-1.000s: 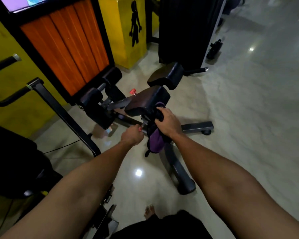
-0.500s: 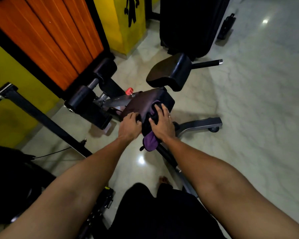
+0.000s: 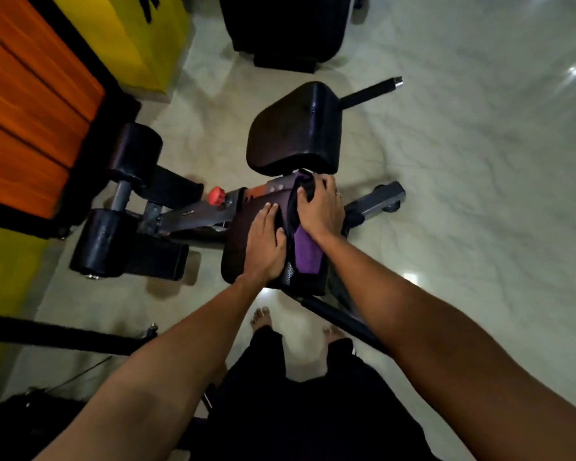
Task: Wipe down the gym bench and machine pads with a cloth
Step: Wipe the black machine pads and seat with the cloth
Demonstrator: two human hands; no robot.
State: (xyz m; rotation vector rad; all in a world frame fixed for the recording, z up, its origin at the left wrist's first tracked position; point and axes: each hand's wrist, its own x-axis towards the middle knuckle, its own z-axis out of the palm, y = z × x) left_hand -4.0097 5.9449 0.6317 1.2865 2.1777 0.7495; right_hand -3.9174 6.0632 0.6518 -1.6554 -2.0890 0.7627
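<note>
A dark padded seat point(image 3: 236, 241) of a small gym machine lies just in front of me. My left hand point(image 3: 266, 242) rests flat on its top, fingers straight. My right hand point(image 3: 320, 207) presses a purple and black cloth point(image 3: 305, 249) against the pad's right side, fingers bent over the cloth. A second black pad point(image 3: 295, 128) stands just beyond, tilted up, with a bar handle point(image 3: 371, 91) sticking out to its right.
Two black roller pads point(image 3: 135, 153) point(image 3: 97, 242) and a red knob point(image 3: 217, 195) sit on the frame to the left. An orange-panelled wall point(image 3: 30, 104) and a yellow box point(image 3: 120, 34) are at left. A black machine point(image 3: 283, 24) stands behind. My bare feet point(image 3: 261, 317) are below the seat.
I have stepped closer, so the machine now sits right under me. My left hand moved from the frame below onto the seat top. My right hand slid the cloth up the pad.
</note>
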